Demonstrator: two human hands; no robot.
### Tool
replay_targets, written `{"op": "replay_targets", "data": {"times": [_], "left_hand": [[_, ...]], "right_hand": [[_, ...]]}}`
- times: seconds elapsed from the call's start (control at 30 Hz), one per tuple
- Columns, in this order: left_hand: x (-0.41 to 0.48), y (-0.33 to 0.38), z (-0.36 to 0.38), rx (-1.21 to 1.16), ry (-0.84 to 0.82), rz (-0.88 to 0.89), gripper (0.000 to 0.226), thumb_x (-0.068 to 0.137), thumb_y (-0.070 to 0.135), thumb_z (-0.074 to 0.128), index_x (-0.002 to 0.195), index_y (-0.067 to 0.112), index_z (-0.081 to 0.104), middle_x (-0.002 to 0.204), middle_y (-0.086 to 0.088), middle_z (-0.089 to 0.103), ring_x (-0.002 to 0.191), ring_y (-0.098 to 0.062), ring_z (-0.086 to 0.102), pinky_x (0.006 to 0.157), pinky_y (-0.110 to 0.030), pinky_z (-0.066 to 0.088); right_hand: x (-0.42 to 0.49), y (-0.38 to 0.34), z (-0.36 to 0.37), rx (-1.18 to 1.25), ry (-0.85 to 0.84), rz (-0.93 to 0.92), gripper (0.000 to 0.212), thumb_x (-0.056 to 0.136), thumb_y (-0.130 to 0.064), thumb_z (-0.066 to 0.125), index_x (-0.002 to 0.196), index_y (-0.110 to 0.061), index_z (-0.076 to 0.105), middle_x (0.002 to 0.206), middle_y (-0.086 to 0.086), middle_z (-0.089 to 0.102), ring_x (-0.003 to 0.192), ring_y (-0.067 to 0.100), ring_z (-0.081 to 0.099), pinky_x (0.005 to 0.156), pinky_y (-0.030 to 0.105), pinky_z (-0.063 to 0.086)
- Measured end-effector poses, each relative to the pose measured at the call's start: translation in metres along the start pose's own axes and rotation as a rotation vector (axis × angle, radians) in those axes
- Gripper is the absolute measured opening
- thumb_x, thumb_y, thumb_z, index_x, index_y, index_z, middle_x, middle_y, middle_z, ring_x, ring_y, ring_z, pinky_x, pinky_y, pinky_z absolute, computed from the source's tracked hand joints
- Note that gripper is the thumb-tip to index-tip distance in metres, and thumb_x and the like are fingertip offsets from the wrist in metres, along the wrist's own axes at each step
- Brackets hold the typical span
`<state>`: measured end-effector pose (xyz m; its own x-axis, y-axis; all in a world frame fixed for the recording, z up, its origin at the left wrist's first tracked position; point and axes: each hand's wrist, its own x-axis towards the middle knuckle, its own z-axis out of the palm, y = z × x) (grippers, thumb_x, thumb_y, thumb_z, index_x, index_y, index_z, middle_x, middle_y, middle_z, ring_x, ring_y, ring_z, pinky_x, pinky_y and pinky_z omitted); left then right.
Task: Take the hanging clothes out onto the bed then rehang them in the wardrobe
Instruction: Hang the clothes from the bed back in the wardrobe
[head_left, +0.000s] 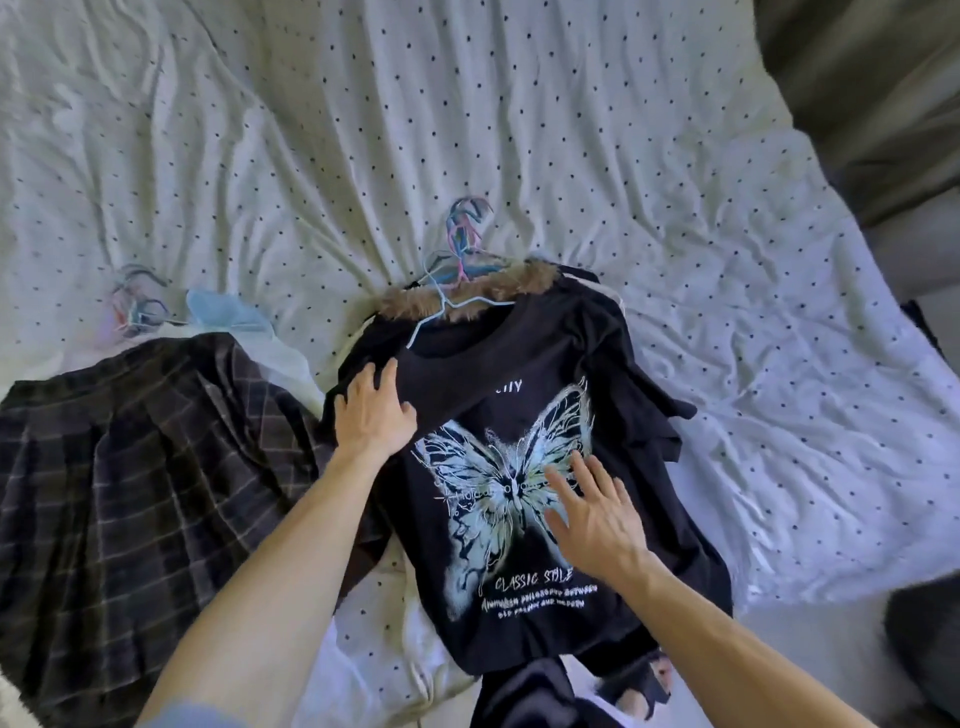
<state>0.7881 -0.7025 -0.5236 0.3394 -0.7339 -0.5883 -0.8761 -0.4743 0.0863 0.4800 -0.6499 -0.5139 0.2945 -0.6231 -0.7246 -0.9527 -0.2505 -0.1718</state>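
Garments under the black butterfly shirt (519, 405) mostly covered; only a fur collar (467, 291) and dark sleeve edges show. A fold hides the start of the top word. Small print (540, 603) below "CLASSIC STYLE" unreadable. Hanger hooks (467, 228) above the collar and a second hanger bundle (137, 304) at left blurred, count unclear. Plaid skirt (130, 467) cut by left and bottom edges; dark cloth (524, 696) cut at bottom.

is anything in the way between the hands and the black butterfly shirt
Nothing visible. The butterfly shirt lies on top of the pile on the bed, and both hands touch it: the left hand at its shoulder, the right hand flat on the print.
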Motion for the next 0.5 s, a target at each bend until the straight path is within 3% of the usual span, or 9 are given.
{"op": "replay_targets", "data": {"times": [0.13, 0.27, 0.4, 0.5], "left_hand": [[0.040, -0.008, -0.002, -0.003, -0.046, 0.052, 0.065, 0.099, 0.035, 0.049, 0.156, 0.017, 0.024, 0.133, -0.014, 0.057, 0.122, -0.036, 0.054, 0.096, -0.049, 0.047], [0.050, -0.011, -0.001, -0.006, 0.027, 0.075, 0.042, 0.103, 0.030, 0.044, 0.140, 0.011, 0.047, 0.118, -0.014, 0.064, 0.111, -0.036, 0.057, 0.086, -0.047, 0.050], [0.030, -0.007, -0.014, -0.117, 0.085, 0.055, 0.027, 0.102, 0.022, 0.044, 0.124, 0.011, 0.055, 0.107, -0.012, 0.065, 0.101, -0.035, 0.059, 0.081, -0.045, 0.049], [-0.009, 0.005, -0.031, -0.322, 0.075, 0.065, 0.018, 0.100, 0.021, 0.048, 0.114, 0.017, 0.058, 0.100, -0.001, 0.066, 0.094, -0.027, 0.061, 0.081, -0.042, 0.049]], "right_hand": [[0.019, -0.002, 0.008, -0.013, -0.055, 0.057, 0.068, 0.097, -0.066, 0.022, 0.156, -0.039, -0.003, 0.165, 0.003, -0.014, 0.152, 0.025, -0.013, 0.122, 0.050, 0.001], [0.026, 0.001, 0.003, 0.020, -0.154, 0.057, 0.071, 0.096, -0.065, 0.029, 0.156, -0.037, 0.004, 0.166, 0.004, -0.012, 0.153, 0.025, -0.009, 0.122, 0.051, 0.005], [0.023, -0.002, -0.034, 0.199, -0.302, 0.192, 0.071, 0.092, -0.068, 0.031, 0.149, -0.026, 0.037, 0.161, 0.005, 0.028, 0.146, 0.026, 0.029, 0.116, 0.048, 0.030], [0.011, -0.010, -0.064, 0.289, -0.337, 0.208, 0.074, 0.094, -0.070, 0.029, 0.143, -0.019, 0.046, 0.141, 0.009, 0.055, 0.129, 0.028, 0.051, 0.106, 0.040, 0.041]]}}
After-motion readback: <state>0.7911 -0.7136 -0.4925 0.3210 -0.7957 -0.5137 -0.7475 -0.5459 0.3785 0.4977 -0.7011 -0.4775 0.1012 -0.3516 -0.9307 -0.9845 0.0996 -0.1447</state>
